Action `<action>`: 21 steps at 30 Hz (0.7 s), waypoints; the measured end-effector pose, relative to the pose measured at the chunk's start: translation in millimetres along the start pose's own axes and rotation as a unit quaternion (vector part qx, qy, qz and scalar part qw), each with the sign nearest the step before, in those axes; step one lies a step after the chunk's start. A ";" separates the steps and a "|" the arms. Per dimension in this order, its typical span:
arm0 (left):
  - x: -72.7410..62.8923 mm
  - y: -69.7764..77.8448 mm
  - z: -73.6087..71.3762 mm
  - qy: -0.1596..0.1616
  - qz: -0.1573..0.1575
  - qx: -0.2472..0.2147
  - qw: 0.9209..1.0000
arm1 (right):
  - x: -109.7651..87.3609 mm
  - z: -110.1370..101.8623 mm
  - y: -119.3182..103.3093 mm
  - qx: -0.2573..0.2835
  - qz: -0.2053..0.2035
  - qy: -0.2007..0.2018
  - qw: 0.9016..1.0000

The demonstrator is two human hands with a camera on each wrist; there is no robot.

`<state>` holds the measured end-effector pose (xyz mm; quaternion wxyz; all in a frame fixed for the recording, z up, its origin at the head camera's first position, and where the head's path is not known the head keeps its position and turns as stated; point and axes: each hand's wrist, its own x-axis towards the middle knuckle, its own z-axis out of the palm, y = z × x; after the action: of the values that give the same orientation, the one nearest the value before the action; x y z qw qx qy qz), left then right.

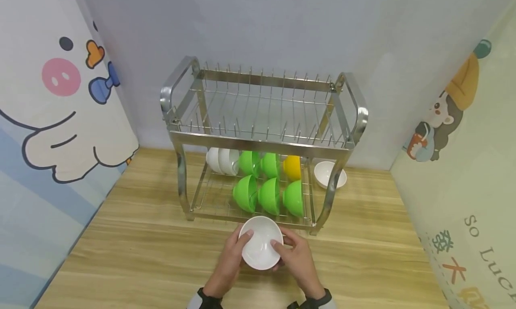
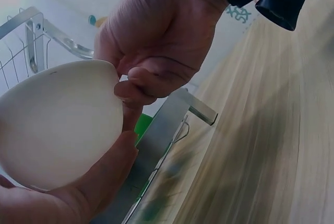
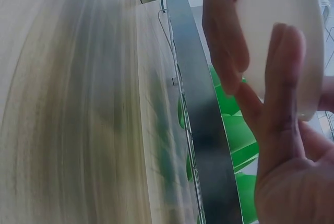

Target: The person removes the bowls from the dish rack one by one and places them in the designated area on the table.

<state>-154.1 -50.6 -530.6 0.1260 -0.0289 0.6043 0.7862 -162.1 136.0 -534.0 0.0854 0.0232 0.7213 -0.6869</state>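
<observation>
Hands (image 1: 232,254) (image 1: 299,258) hold bowl (image 1: 260,242); outside only in wrist views.

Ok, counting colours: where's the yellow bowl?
In the head view, the yellow bowl sits on the lower rack, back row, rightmost, beside a green bowl.

Cartoon-printed walls (image 1: 455,183) flank a wooden table (image 1: 375,219).

Kitchen-like corner with dish rack (image 1: 262,145)
</observation>
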 end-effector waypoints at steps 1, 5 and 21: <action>-0.5 -0.3 0.6 0.000 -0.001 -0.002 1.000 | -0.1 0.3 -0.1 -0.003 0.001 0.002 1.000; -1.6 -2.2 2.5 0.000 -0.002 -0.018 1.000 | -0.2 0.4 -1.7 -0.018 0.003 0.013 1.000; 5.2 0.3 0.7 -0.004 0.009 0.035 0.999 | 7.2 -6.7 -4.5 -0.035 -0.013 0.050 0.998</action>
<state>-159.2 -49.2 -531.2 0.1225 -0.0161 0.6315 0.7655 -170.4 141.8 -530.4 0.0406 0.0453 0.7485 -0.6603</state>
